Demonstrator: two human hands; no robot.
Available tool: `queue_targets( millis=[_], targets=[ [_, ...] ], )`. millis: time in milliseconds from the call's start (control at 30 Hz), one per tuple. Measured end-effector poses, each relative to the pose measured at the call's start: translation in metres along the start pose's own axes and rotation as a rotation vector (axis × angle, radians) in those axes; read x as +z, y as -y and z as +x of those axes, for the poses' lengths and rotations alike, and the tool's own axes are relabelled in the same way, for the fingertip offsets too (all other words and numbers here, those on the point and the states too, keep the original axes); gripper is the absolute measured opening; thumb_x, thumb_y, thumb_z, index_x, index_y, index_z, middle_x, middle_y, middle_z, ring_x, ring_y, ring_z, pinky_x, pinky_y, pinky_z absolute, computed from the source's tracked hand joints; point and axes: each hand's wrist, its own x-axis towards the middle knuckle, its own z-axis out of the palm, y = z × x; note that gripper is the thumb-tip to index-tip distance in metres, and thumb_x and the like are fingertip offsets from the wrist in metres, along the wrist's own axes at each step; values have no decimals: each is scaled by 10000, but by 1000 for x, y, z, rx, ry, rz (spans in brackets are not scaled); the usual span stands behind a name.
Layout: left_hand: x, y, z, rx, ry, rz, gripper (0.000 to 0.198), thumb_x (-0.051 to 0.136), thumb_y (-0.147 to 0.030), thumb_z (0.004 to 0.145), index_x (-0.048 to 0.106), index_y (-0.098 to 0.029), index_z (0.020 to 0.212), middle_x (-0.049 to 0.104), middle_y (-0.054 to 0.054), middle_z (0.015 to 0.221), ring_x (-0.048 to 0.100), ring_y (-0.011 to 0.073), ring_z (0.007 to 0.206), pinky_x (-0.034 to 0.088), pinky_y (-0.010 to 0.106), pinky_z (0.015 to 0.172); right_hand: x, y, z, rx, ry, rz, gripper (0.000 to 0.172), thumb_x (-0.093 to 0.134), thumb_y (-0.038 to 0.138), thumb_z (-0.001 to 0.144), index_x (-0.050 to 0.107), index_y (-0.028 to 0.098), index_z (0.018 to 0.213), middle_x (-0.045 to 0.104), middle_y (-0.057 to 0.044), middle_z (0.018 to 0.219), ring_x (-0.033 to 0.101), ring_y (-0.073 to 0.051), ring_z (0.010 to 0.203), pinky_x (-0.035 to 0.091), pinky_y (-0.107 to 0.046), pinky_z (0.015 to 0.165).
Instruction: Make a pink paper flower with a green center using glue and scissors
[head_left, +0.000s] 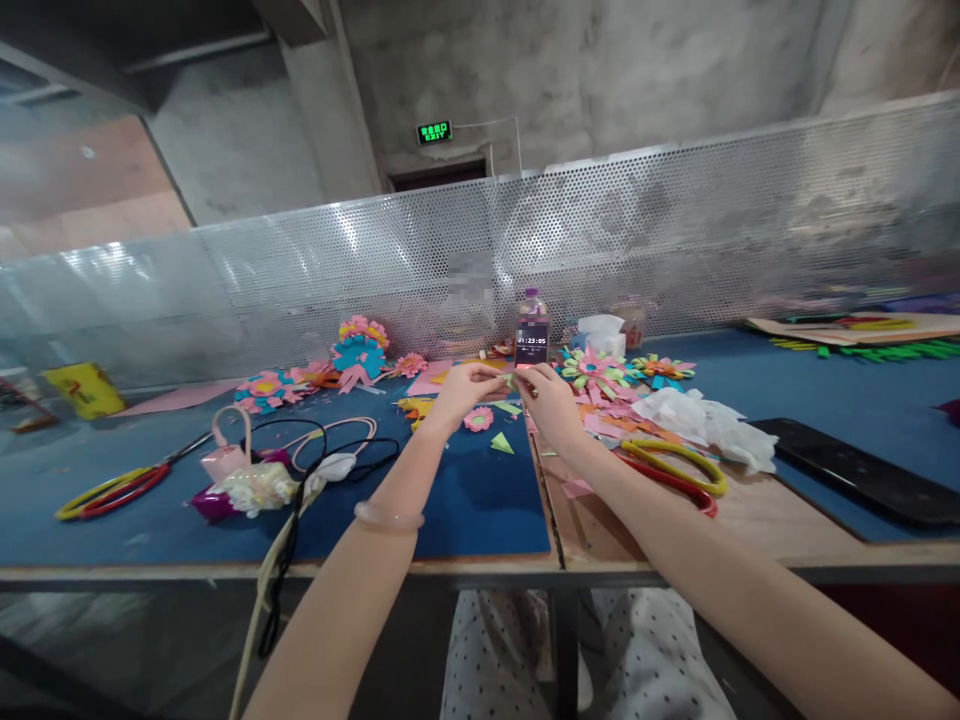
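Both hands meet over the middle of the blue table, fingertips pinched on a small light green paper piece (pixel 511 381). My left hand (pixel 471 390) is closed on its left side, and my right hand (pixel 546 398) is closed on its right side. Just below them lie a small pink paper flower (pixel 478 419) and a green paper triangle (pixel 502 443). Yellow paper (pixel 415 410) is left of my left hand. Beyond my right hand sits a pink and green paper flower (pixel 594 371).
Red-and-yellow-handled scissors (pixel 124 492) lie left; another pair (pixel 675 470) lies by my right forearm. Cables (pixel 300 500) cross the left table edge. Crumpled tissue (pixel 709 425) and a black phone (pixel 862 472) are right. A bottle (pixel 532 305) stands behind a timer display (pixel 532 342).
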Motion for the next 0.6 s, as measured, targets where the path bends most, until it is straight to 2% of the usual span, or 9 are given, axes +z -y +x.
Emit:
queue_targets(
  millis=[300,433,600],
  targets=[
    [8,-3,0,34,-121,30,244,739,-285,632,656,-104,773,698,78,749,650,167,680,516,335,742,2,-5,0,-134,-7,-145,252,447,181,864,636,230,1022,577,-78,940,555,-208,872,455,-316,744],
    [14,-7,-2,27,-175,44,224,731,-274,640,658,-109,774,696,71,735,648,173,668,520,330,704,2,-2,0,-147,-46,-138,223,444,161,857,635,219,957,559,-88,967,515,-224,937,440,-342,800],
    [21,-12,-5,13,-219,72,175,746,-237,621,661,-115,714,693,67,695,648,184,668,511,338,720,1,2,3,-115,-94,-71,151,475,113,807,602,180,854,533,-87,890,487,-224,901,428,-363,817]
  ],
)
